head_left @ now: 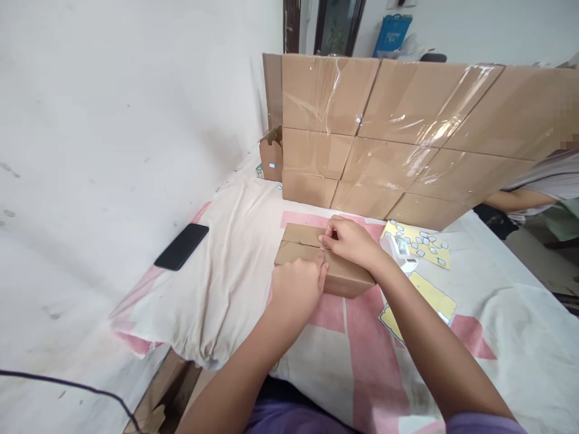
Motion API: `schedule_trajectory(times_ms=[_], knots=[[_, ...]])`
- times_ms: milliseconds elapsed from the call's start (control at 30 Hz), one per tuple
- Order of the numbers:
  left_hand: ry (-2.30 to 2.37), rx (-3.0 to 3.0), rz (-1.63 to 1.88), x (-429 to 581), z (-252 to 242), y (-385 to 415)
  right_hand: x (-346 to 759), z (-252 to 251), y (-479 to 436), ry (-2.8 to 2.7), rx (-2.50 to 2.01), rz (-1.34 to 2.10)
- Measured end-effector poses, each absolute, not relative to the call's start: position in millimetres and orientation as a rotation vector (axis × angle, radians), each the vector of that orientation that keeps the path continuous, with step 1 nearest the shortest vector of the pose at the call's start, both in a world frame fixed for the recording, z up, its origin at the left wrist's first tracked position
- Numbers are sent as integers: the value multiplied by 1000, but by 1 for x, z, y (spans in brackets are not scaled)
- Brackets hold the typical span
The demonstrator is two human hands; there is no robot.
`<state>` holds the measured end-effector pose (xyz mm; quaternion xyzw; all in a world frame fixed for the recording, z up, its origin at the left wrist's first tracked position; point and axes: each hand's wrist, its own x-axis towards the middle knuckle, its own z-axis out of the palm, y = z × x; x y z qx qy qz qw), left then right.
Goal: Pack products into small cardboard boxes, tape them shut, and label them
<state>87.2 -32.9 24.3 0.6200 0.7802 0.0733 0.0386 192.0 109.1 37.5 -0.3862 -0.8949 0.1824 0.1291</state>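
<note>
A small closed cardboard box (301, 234) sits on the cloth-covered surface, a seam running across its top. My left hand (296, 280) rests on the near part of the lid with curled fingers, the fingertips pressed down close to the seam. Across from it, my right hand (350, 238) has thumb and forefinger pinched together just above the seam. What lies in that pinch is too small to make out. Beside my right wrist stands a white tape dispenser (398, 252), partly covering a yellow sheet with small blue-edged stickers (425, 240).
A large wall of taped cardboard boxes (362, 132) rises behind the box. A black phone (181, 247) lies at left near the white wall. Another yellow sheet (432, 298) is partly under my right forearm. A small open carton (271, 157) stands at the back; another person's arm (520, 200) shows at right.
</note>
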Motion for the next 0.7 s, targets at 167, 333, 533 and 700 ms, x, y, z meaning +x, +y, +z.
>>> schedule_trajectory(times_ms=[167, 333, 533, 700], knots=[[2395, 1976, 231, 89, 17, -35, 184, 46, 117, -2639, -1370, 378], [2418, 2056, 294, 88, 9, -37, 188, 45, 145, -2591, -1692, 173], [2326, 2496, 1100, 76, -18, -37, 279, 14, 210, -2233, -1713, 181], [1905, 2725, 1462, 62, -47, -34, 413, -22, 249, -1988, -1804, 126]])
